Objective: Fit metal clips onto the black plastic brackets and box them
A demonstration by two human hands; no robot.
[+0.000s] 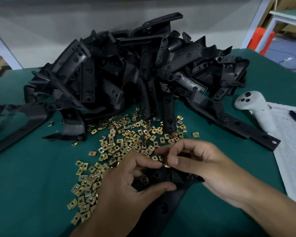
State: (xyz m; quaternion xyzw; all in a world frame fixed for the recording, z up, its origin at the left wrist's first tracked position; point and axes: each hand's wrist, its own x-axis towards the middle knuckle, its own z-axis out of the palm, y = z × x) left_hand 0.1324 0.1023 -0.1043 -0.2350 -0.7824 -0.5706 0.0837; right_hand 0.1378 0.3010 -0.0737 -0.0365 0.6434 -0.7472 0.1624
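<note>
Two hands work nearest: left hand [126, 183] grips a black bracket [162, 177] on the green table [32, 185], right hand [200, 165] pinches one brass-coloured clip [166, 161] at its top edge. Loose clips [126, 142], too many to count, lie beyond; farther, a bracket pile [135, 74].
</note>
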